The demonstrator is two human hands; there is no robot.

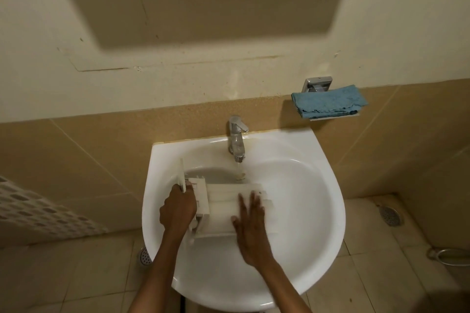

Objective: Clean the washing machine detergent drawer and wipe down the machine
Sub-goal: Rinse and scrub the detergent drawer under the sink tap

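A person leans over a white sink, seen from above. The white plastic detergent drawer lies lengthwise in the basin, just in front of the thin stream from the chrome tap. The left hand curls around the drawer's front-panel end, holding it firmly. The right hand lies flat on the drawer's body, fingers straight and blurred, apparently rubbing. A folded blue cloth sits on a wall shelf to the right, well apart. To rinse well, the drawer probably needs tilting so water reaches every compartment and drains away; wet plastic may slip.
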